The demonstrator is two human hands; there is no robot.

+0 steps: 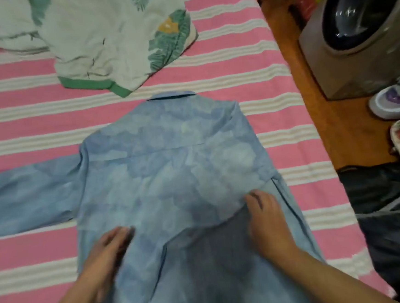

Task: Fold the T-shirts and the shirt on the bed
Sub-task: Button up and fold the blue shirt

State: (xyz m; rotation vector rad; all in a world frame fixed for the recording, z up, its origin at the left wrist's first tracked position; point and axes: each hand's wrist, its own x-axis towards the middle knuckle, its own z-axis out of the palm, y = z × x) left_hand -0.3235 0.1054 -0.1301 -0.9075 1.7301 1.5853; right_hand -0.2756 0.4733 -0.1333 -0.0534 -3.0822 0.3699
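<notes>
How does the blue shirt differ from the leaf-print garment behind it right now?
The blue shirt lies spread back-up with a long sleeve stretched out; the leaf-print garment sits rumpled farther up the bed. The blue shirt is mottled blue with a collar; the leaf-print garment is pale with green leaves and green trim. The left hand and right hand rest on the blue shirt only. Both lie on the striped bedspread.

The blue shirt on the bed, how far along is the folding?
Early on. The blue shirt lies back-up on the striped bed. Its right side already looks folded in, and both hands, left hand and right hand, rest on the cloth. The long sleeve still lies stretched out to the left. The leaf-print T-shirt beyond it is crumpled, not yet folded.
</notes>
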